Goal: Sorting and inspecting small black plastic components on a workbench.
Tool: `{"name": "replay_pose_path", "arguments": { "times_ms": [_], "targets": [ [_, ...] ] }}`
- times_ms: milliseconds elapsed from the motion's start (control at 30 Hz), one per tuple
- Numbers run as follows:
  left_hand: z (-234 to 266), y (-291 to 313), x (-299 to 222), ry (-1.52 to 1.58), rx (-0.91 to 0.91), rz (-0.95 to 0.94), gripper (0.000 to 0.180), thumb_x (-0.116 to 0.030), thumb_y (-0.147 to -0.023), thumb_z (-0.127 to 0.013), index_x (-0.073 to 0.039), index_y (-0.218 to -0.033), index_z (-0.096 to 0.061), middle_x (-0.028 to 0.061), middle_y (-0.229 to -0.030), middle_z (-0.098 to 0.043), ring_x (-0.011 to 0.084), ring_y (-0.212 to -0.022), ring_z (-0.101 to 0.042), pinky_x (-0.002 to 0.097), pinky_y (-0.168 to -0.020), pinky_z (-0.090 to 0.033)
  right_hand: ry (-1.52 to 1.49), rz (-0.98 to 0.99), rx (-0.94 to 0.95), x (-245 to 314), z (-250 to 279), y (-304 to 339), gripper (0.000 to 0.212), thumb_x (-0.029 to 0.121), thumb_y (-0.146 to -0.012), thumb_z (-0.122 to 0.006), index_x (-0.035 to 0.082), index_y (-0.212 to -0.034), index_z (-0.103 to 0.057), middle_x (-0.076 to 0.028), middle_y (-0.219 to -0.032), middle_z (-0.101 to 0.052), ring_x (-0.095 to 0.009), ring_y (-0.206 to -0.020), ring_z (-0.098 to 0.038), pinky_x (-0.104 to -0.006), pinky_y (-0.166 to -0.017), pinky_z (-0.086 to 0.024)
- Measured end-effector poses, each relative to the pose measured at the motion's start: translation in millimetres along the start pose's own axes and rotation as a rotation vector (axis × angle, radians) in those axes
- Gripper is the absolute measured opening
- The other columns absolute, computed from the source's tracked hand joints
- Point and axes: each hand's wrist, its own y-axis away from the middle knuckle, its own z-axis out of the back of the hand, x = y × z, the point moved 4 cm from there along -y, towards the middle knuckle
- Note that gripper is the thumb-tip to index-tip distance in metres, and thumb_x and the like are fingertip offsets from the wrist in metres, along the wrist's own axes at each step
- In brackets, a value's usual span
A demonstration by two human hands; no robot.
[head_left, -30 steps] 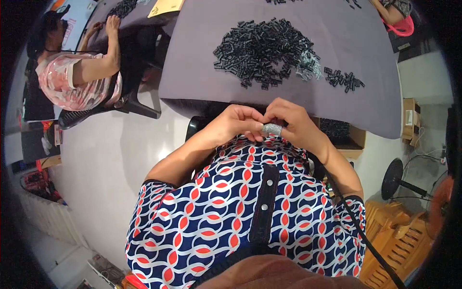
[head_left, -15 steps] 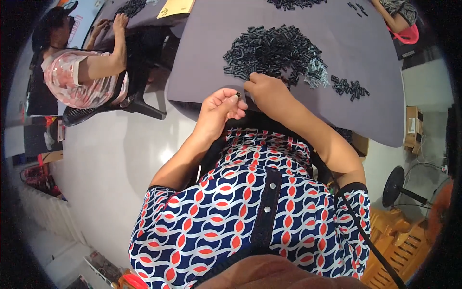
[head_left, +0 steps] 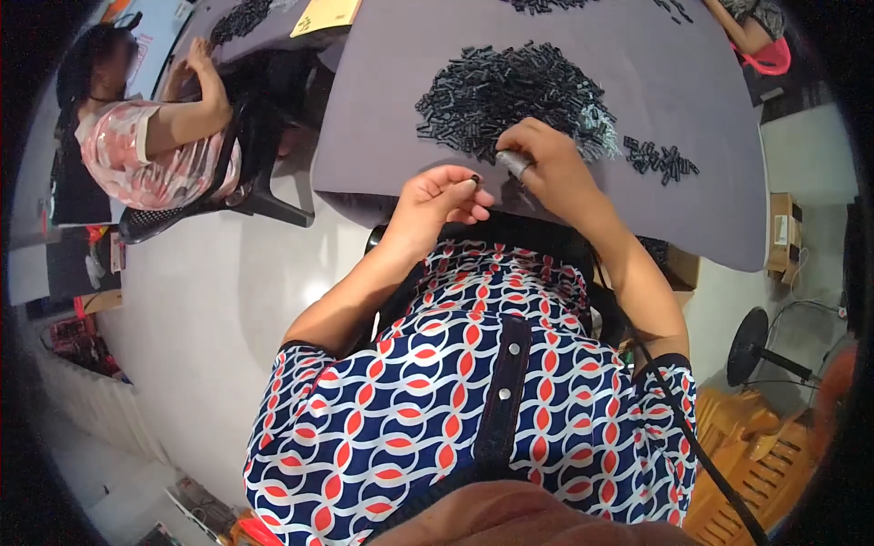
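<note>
My left hand (head_left: 437,207) is closed in a pinch, palm turned up, above the table's near edge. Between its thumb and forefinger sits a small black piece (head_left: 476,180), mostly covered by the fingertips. My right hand (head_left: 557,173) is a little further right, over the near side of a large heap of small black tube-like pieces (head_left: 510,86). Its fingers are bent together, and a grey wrap (head_left: 514,162) shows on one digit. Whatever those fingertips may hold is hidden. Clear, whitish pieces (head_left: 598,126) lie along the heap's right side.
A smaller group of black pieces (head_left: 662,162) lies to the right on the grey tabletop (head_left: 382,109). A yellow sheet (head_left: 325,15) lies at the far left. A seated person (head_left: 150,136) works at left; another person's arm (head_left: 742,35) shows far right. A black fan (head_left: 748,348) stands at right.
My right hand has moved right, away from the left hand, and its grey-wrapped digit now shows. My left hand has shifted slightly right, keeping its pinch. The person at left has raised a hand.
</note>
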Motion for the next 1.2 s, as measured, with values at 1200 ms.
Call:
{"name": "replay_pose_path", "arguments": {
  "times_ms": [1200],
  "targets": [
    [-22,-22,6,0.036,0.293,0.165,0.015,-0.011,-0.099,-0.061,0.001,-0.105,-0.066,0.0108,-0.083,-0.072,0.0134,-0.065,-0.068,0.0223,-0.06,-0.054,-0.328,0.034,0.124,17,22,39,0.032,-0.012,-0.077,-0.062,0.0,-0.106,-0.068,-0.01,-0.097,-0.069,-0.02,-0.088,-0.067,-0.03,-0.079,-0.053]
  ]
}}
